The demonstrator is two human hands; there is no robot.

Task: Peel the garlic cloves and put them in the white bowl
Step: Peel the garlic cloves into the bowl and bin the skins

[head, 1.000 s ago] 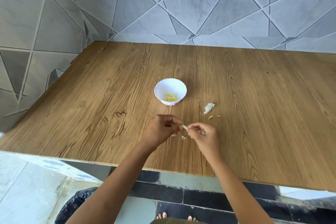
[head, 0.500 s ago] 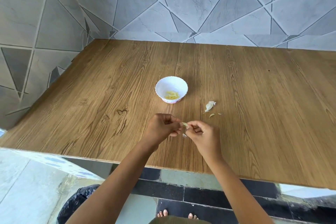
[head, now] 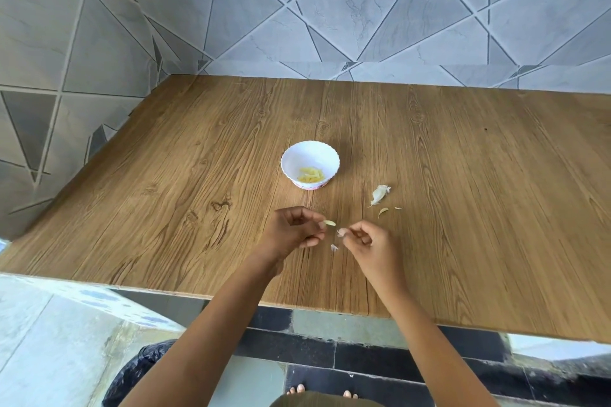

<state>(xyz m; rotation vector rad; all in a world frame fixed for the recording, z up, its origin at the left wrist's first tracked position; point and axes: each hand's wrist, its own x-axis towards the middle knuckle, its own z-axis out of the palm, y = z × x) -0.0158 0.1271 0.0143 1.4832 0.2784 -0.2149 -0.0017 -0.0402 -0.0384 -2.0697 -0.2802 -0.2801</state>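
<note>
Left hand [head: 291, 231] pinches a bare clove [head: 329, 223] by one end, likely to leave it clear for the right hand [head: 370, 241], which pinches a skin scrap [head: 342, 232]. Both hover near the desk's [head: 165, 208] front edge. Mid-desk, the bowl [head: 297, 155] holds peeled cloves [head: 310, 174]. No writing is legible.
</note>
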